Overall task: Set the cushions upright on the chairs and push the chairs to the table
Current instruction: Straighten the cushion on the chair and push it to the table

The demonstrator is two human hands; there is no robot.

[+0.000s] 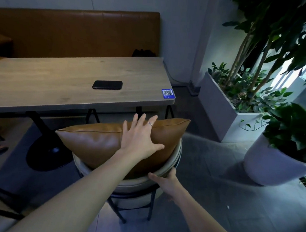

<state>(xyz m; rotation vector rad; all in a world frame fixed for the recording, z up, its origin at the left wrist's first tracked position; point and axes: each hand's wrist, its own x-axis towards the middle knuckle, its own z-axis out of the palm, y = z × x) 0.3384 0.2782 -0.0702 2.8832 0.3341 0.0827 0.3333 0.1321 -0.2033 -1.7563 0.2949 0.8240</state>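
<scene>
A brown leather cushion (94, 144) stands on edge inside a cream round-backed chair (134, 184) with black metal legs. My left hand (139, 138) lies flat against the cushion's near face, fingers spread, a ring on one finger. My right hand (165, 180) grips the chair's padded back rim at its right side. The chair stands a short way in front of the wooden table (51, 83), whose near edge is beyond the cushion.
A black phone (107, 85) and a blue QR sticker (167, 93) lie on the table. Behind is a brown bench (73, 32). A white rectangular planter (219, 111) and a round white plant pot (272, 164) stand to the right. The table's black base (46, 152) is left of the chair.
</scene>
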